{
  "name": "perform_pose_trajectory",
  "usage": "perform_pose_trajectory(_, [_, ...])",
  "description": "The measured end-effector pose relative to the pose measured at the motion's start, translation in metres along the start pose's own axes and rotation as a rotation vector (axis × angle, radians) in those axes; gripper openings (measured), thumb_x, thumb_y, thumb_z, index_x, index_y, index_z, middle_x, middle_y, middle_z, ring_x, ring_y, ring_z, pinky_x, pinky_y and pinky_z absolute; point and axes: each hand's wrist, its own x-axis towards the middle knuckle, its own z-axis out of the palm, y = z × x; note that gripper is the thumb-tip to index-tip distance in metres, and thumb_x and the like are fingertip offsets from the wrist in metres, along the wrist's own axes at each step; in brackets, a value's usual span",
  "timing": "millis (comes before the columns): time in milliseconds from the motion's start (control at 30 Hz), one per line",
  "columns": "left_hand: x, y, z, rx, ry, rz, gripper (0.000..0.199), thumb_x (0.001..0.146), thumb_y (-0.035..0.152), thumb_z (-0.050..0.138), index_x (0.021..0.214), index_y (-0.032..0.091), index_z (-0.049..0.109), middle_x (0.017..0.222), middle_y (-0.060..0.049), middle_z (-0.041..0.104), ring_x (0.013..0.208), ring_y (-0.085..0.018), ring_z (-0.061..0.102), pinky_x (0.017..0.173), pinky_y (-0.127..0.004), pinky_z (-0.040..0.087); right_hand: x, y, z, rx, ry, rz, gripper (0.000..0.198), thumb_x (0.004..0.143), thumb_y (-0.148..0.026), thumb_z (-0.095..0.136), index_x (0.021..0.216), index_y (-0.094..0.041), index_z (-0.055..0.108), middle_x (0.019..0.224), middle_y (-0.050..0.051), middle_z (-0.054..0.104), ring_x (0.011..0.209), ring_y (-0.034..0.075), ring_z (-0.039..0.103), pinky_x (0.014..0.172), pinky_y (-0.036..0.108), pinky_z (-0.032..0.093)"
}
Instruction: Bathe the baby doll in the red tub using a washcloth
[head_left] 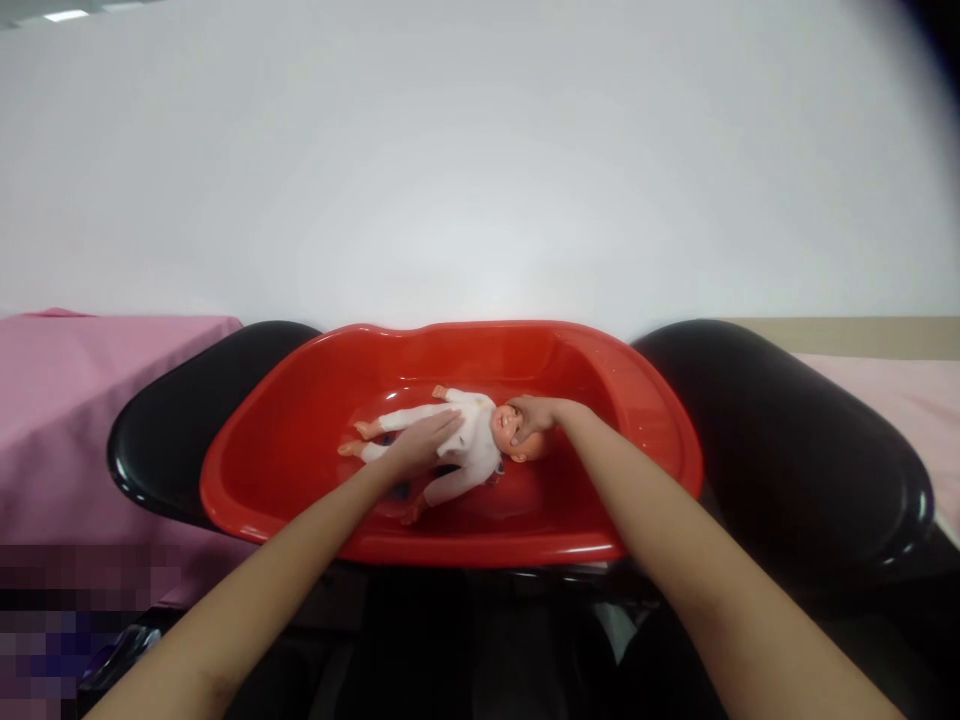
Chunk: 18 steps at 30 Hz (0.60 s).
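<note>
since the left hand (pixel 424 438) lies flat with loose fingers on the doll (pixel 469 440) and the right hand (pixel 534 415) only cups its head, the doll could slide under those fingers across the slick red tub (pixel 300 450).

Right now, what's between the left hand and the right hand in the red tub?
In the head view, the doll's white-clothed chest and face. The left hand lies on its body, the right hand on its head; the red tub holds nothing else between them.

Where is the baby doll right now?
The doll lies in the middle of the red tub, head toward the right, under the left hand and right hand.
</note>
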Motion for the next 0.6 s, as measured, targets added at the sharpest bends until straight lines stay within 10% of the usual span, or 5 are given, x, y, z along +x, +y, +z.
perform_pose_trajectory(167, [0.003,-0.033,0.035,0.023,-0.055,0.095,0.062,0.084,0.027,0.043,0.145,0.021,0.038,0.150,-0.005,0.038,0.141,-0.027,0.027,0.110,-0.032,0.030,-0.002,-0.006,0.000,0.002,0.006,0.008,0.075,0.053,-0.045,0.081,0.119,-0.022,0.055,0.121,0.008,0.061,0.104,0.027,0.059,0.082,0.030,0.048])
perform_pose_trajectory(600, [-0.013,-0.093,0.053,0.172,-0.054,-0.575,0.045,0.090,0.017,0.036,0.133,0.008,0.045,0.148,-0.019,0.036,0.134,-0.034,0.033,0.105,-0.051,0.032,-0.010,-0.013,-0.002,0.060,0.001,0.006,0.072,0.053,-0.044,0.080,0.117,-0.021,0.057,0.116,0.009,0.063,0.099,0.026,0.061,0.076,0.030,0.048])
